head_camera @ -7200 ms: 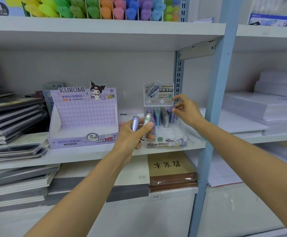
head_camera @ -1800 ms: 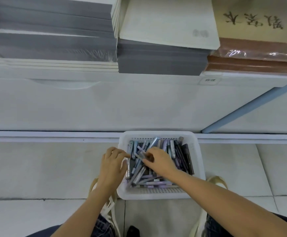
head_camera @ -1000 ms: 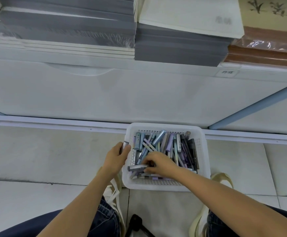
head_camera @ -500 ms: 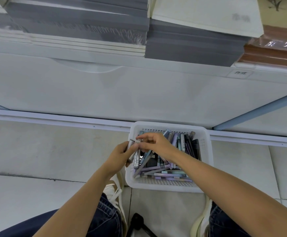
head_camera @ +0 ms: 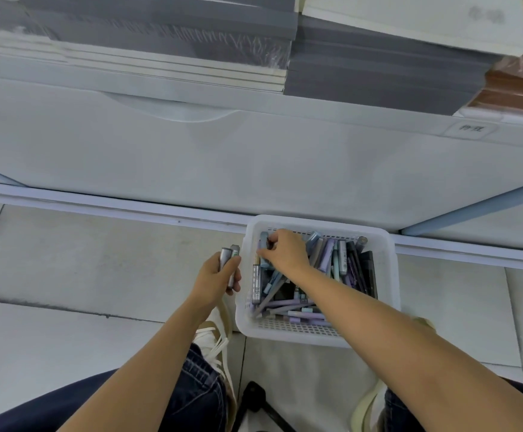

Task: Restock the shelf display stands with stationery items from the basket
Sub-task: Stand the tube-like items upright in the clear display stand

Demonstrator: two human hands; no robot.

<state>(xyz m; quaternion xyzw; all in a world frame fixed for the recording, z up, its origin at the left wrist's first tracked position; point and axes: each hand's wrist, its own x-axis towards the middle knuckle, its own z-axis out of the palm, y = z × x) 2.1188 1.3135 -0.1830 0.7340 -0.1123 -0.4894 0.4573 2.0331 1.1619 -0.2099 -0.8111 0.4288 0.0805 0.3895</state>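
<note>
A white plastic basket (head_camera: 388, 307) sits on the floor, holding several grey, lilac and pale blue stationery tubes (head_camera: 328, 257). My left hand (head_camera: 218, 277) hovers just left of the basket and grips two tubes (head_camera: 229, 260), one grey and one with a pale green label. My right hand (head_camera: 285, 252) reaches into the basket's far left corner, fingers curled on a pale blue tube (head_camera: 264, 244). The display stands are out of view.
The shelf unit's white base panel (head_camera: 254, 160) rises just beyond the basket, with stacks of grey and white paper pads (head_camera: 363, 67) above. A blue upright (head_camera: 478, 207) slants at right. My knees, shoes and a dark tripod leg (head_camera: 254, 397) fill the bottom edge.
My right hand passed a tube to my left hand and has reached back into the basket's far left corner. My left hand now holds two tubes, a little left of the basket.
</note>
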